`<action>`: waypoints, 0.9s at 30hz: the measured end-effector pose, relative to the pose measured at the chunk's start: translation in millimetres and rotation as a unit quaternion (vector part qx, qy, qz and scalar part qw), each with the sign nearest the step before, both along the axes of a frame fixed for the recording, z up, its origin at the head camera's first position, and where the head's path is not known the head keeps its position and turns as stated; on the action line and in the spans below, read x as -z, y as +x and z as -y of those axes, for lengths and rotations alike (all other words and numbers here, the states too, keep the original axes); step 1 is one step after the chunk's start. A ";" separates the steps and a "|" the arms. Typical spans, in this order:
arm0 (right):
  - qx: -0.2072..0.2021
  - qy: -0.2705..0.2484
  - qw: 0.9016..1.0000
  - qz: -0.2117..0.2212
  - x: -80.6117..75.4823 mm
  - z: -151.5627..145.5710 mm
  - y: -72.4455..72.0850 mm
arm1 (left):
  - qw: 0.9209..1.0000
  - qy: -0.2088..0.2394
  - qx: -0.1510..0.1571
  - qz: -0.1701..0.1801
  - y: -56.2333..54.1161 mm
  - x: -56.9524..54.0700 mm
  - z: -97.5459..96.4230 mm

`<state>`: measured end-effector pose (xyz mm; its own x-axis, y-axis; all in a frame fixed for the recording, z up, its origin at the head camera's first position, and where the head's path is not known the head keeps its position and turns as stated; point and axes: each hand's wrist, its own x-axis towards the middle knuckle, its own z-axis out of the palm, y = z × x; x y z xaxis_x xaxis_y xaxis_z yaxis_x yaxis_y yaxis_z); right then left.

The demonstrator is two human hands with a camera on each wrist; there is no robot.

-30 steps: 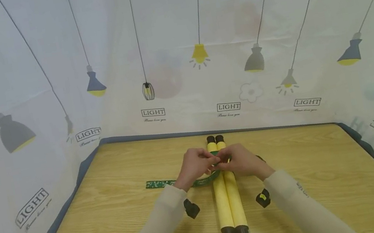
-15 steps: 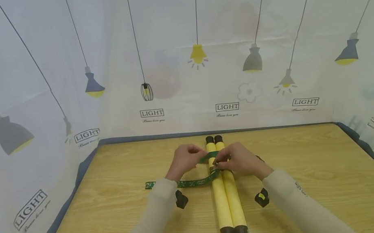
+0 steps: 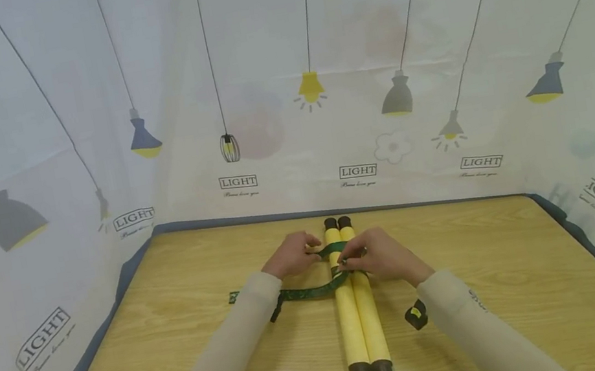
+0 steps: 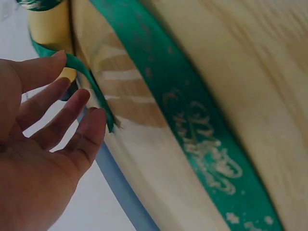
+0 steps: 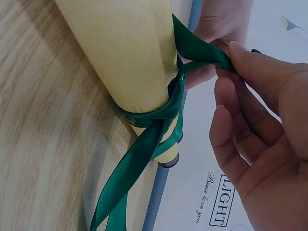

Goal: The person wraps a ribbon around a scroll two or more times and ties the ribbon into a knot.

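Note:
Two yellow tubes (image 3: 350, 314) with dark brown end caps lie side by side on the table, pointing away from me. A green satin ribbon (image 5: 130, 178) with pale printed lettering is wrapped round them near the far end. My right hand (image 3: 377, 255) pinches a loop of this ribbon between thumb and index finger, over the tubes. To the left of them is my left hand (image 3: 291, 255), its fingers spread and relaxed. In the left wrist view, a short ribbon end (image 4: 98, 91) hangs just past the thumb and fingertips. The ribbon's long tail (image 4: 187, 130) curves leftward across the table.
The wooden table (image 3: 185, 362) has a blue edge (image 3: 256, 220) along its back. White sheeting (image 3: 261, 40) printed with hanging lamps surrounds it on the far side and both flanks. A small black object (image 3: 416, 315) with a yellow patch shows beneath the right wrist.
My left hand has moved left, away from my right hand, and its fingers have spread off the ribbon. The right hand keeps its pinch over the tubes.

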<state>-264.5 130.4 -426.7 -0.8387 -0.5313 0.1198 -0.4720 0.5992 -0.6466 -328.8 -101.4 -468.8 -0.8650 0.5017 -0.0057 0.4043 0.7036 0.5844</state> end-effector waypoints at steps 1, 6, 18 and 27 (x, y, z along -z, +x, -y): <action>-0.002 0.002 1.000 -0.004 -0.6 -0.1 0.2 | 1.000 -0.011 0.008 -0.012 -1.0 1.5 0.0; -0.005 0.008 1.000 -0.015 -1.6 0.3 0.9 | 0.998 -0.043 0.020 -0.049 -2.7 8.1 -1.4; -0.012 0.010 1.000 -0.018 0.5 2.7 -1.5 | 0.999 -0.034 -0.002 -0.038 -0.1 3.1 -2.0; 0.000 0.006 1.000 -0.019 2.5 -2.9 -2.4 | 1.000 -0.020 0.005 -0.013 -3.0 -10.8 5.9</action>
<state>-266.8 133.3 -429.3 -0.8337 -0.5327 0.1454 -0.4959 0.6063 -0.6216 -331.7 -107.3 -458.0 -0.8600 0.5102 -0.0034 0.4259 0.7216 0.5458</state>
